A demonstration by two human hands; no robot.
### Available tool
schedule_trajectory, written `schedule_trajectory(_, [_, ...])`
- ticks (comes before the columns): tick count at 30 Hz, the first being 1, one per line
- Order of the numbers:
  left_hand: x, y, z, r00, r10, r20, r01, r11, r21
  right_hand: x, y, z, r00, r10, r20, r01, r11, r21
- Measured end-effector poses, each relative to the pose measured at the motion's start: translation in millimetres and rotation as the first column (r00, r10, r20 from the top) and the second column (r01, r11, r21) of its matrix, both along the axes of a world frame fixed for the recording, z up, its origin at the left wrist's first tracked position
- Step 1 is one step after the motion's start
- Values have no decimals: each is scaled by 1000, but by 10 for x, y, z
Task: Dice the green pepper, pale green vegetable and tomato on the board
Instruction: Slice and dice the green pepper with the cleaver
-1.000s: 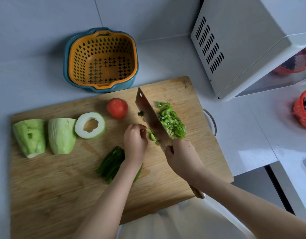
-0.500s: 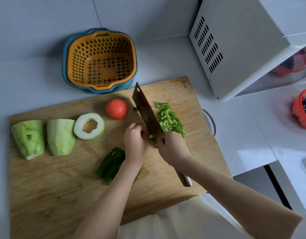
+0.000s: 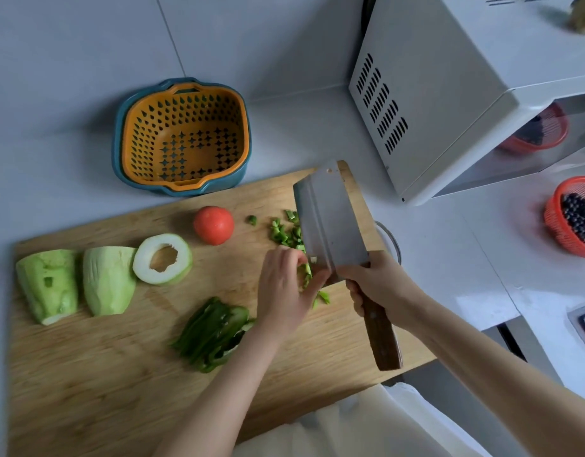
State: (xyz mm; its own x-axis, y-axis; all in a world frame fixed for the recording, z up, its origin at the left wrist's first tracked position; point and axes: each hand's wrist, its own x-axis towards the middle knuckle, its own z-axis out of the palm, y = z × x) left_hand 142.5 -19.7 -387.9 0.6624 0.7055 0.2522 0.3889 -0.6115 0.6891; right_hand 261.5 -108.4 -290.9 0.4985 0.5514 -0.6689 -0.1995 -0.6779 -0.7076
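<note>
On the wooden board, my right hand grips the cleaver by its wooden handle, the blade tipped onto its side above the diced green pepper. My left hand reaches its fingertips to the blade's heel, where a few pepper bits lie. Uncut green pepper strips lie under my left wrist. The whole tomato sits behind them. Two pale green vegetable chunks and a hollow ring slice rest at the left.
An orange colander in a blue bowl stands behind the board. A white microwave fills the back right. A red basket of dark berries sits at the far right. A glass rim shows past the board's right edge.
The cleaver has gone from upright and cutting to tipped on its side and moved right over the diced pile. My left hand has shifted to the blade's heel.
</note>
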Motion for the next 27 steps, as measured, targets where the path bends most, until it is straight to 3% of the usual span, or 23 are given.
schedule_trajectory(4, [133,16,-69,999,-20,40,20,1000,-21,96,-56,52,989,-74,-129,73,997,-8])
schedule_trajectory(9, [316,76,-51,996,72,58,-74,996,44,169,-164,97,974,-36,-222,32,999,-23])
schedule_trajectory(14, [402,217,-138,971,208,-120,-197,976,96,240,-235,153,984,7,-176,-18,998,-62])
schedule_trajectory(19, [293,365,-92,919,344,-192,-314,934,170,357,-291,242,981,187,41,-181,976,-122])
schedule_trajectory(23, [314,510,-112,909,166,-382,-188,982,-21,403,-310,279,909,339,242,-307,938,-162])
schedule_trajectory(27, [307,486,-23,969,-1,-247,-38,987,-155,431,-373,255,718,476,507,-426,877,-221])
